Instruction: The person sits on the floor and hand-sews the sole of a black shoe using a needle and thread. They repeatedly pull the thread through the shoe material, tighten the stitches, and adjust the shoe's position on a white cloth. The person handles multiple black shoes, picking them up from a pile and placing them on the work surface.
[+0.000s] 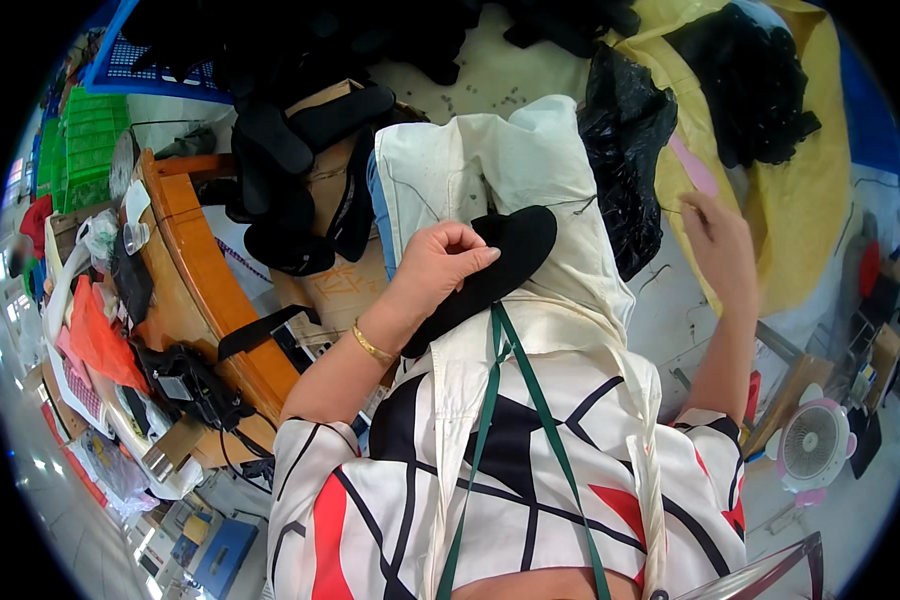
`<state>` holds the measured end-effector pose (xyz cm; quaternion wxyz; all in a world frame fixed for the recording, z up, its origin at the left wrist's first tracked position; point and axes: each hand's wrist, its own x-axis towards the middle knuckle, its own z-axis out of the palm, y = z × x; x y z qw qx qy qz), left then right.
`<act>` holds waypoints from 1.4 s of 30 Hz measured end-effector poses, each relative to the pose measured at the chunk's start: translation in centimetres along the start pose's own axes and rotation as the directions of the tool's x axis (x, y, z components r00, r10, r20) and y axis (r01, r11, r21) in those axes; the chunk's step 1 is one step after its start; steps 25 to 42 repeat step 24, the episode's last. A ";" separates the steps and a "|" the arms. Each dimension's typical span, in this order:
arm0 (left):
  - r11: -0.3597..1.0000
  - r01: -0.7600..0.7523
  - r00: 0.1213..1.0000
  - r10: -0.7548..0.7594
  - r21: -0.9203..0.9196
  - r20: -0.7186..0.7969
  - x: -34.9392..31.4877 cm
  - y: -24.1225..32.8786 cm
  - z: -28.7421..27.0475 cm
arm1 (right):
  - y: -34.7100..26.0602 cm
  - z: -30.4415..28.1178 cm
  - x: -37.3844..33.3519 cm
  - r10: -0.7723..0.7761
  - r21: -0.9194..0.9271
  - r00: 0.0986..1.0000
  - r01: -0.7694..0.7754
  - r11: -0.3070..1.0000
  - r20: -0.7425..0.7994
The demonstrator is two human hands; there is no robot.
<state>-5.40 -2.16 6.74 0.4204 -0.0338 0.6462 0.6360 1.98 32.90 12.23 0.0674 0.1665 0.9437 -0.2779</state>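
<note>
My left hand (438,262) is closed on a black, sole-shaped slipper piece (515,250), with thumb and fingers pinched at its upper edge. The piece lies slantwise over my lap, on a cream apron (530,150). Out to the right, my right hand (715,235) is raised away from the slipper piece. Its fingers are pressed together, and a thin dark line shows near their tips. What they hold is too fine to make out. Just beyond that hand lies a pink strip (692,165) against a yellow sack (790,240).
At the left, a cardboard box (315,290) bears several black slippers (270,140) beside a wooden table edge (195,250). A black plastic bag (620,150) stands right of my knees. Green crates (90,145) are far left; a white fan (815,440) is lower right.
</note>
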 end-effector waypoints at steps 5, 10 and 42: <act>0.943 0.128 0.990 -0.142 -0.307 -0.024 0.3 -0.7 0.0 | -3.5 3.9 0.0 -0.061 0.698 0.998 0.033 0.716 0.015; 0.841 0.200 0.974 -0.227 -0.503 0.008 0.1 -0.7 0.0 | 4.0 3.0 1.1 0.331 0.987 0.943 -0.041 0.155 -0.013; 0.782 0.262 0.964 -0.244 -0.565 0.110 0.8 -2.0 -0.3 | 21.7 4.5 -6.1 0.621 0.874 0.741 -0.097 0.476 -0.256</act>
